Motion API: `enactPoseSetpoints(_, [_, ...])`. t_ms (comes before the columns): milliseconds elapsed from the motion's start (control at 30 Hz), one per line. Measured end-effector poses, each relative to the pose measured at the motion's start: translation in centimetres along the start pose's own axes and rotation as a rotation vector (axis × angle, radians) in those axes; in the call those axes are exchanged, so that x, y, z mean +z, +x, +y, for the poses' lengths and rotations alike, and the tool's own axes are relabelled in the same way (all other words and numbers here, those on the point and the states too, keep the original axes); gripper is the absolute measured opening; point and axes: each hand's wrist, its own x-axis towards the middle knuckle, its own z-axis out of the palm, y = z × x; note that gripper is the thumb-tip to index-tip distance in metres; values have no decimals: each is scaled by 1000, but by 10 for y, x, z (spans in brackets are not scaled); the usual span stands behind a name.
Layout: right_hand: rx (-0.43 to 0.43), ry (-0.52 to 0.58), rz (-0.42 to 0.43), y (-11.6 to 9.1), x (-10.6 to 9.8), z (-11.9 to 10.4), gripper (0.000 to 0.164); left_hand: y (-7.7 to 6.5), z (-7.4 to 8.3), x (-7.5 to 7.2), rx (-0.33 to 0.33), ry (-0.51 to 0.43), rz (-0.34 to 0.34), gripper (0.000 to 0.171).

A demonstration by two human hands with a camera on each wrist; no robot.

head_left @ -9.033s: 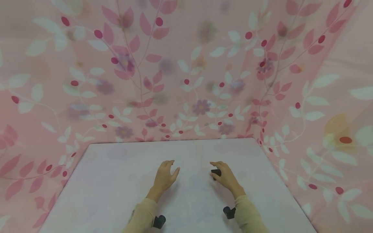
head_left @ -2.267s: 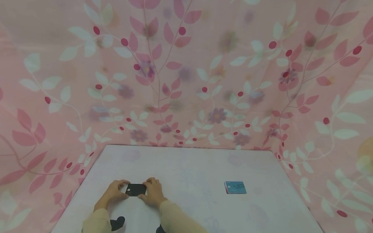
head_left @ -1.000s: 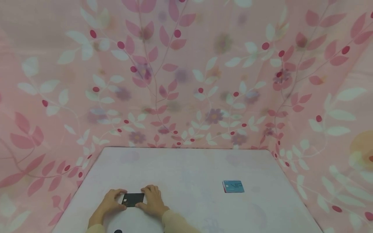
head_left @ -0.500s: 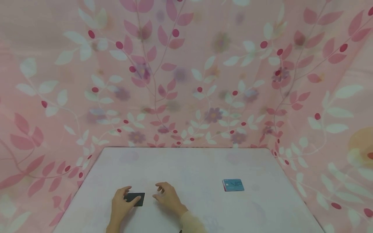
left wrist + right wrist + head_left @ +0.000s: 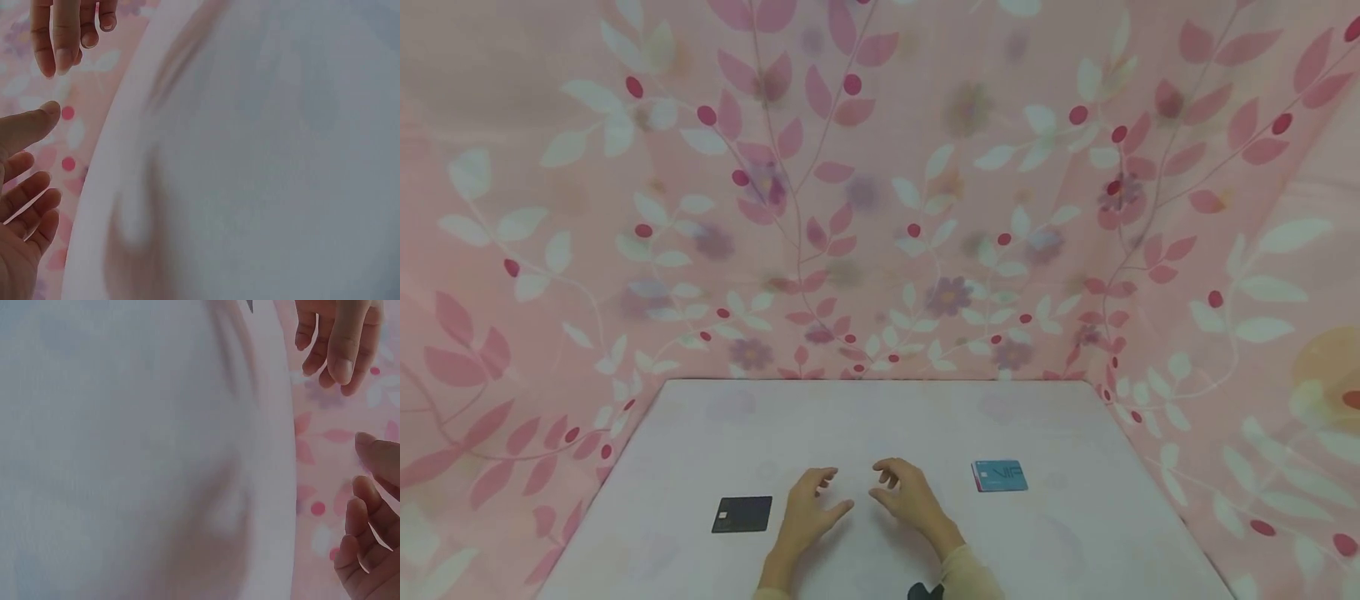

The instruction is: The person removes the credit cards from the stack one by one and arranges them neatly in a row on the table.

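Observation:
My left hand (image 5: 808,510) hovers near the middle of the white table, fingers bent loosely, with nothing in it. Facing it, a short gap away, is my right hand (image 5: 913,498), also holding nothing, its thumb apart from the fingers. To the left of the left hand a black bank card (image 5: 742,514) with a chip lies flat. On the right lies a blue card (image 5: 1001,476) with a chip and "VIP" lettering; a reddish edge shows beneath it, apparently another card. Both wrist views show the two hands with fingers relaxed and separate.
The white tabletop (image 5: 865,425) ends at a straight back edge. Behind and beside it hangs pink cloth (image 5: 880,283) printed with leaves and flowers. A black device (image 5: 925,592) sits at the right wrist by the cuff.
Both hands have let go of the black card and moved right to the table's middle. The black card stays lying at the left; the blue card has not moved.

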Motion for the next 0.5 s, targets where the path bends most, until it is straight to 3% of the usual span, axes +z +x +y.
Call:
enactPoseSetpoints(233, [24,-88,124,-14,-41,24,30,19,14,37,62,-75,-107,50])
enactPoseSetpoints(500, [186,-76,183,-32,-72,50,27,31,19,75,87,-80,-203,47])
